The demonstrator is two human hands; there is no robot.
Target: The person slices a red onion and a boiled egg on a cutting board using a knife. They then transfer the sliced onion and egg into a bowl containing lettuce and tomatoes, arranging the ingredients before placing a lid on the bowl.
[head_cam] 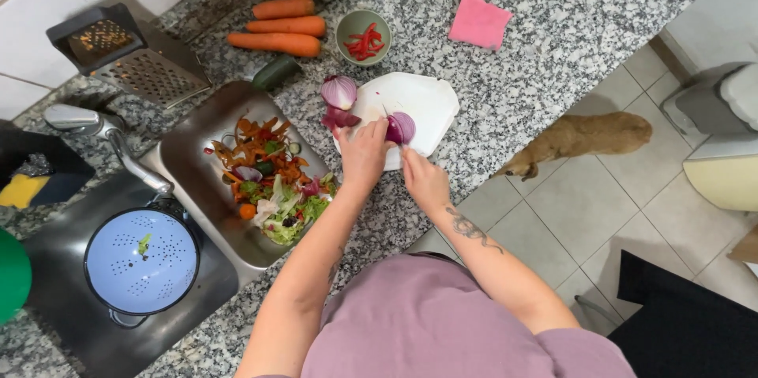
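Onion (403, 127) on white board (430, 97): round, slippery, light. My left hand (363, 153) grips its side; right hand (424, 180) holds knife, I think.

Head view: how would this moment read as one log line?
left hand: steadying purple onion half | right hand: beside onion, knife unclear | white cutting board: under onion
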